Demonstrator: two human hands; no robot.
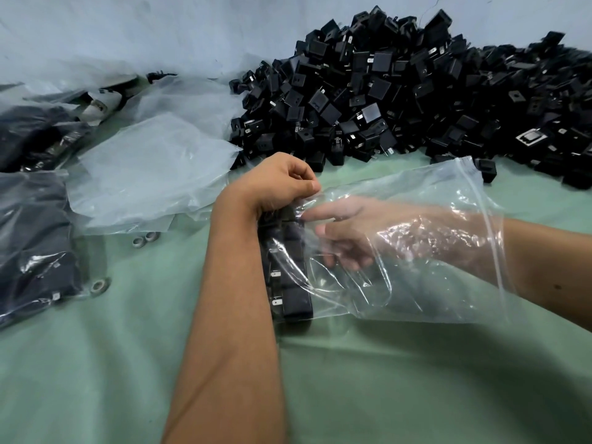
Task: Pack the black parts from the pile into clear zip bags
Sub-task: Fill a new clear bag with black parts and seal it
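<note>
Green table (128,363): right hand (346,232) inside zip bag (416,283).

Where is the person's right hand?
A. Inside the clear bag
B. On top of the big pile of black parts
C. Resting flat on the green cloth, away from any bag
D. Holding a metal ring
A: the right hand shows through the plastic of the clear bag, reaching in through the bag's opening toward the row of black parts at its far end.
</note>
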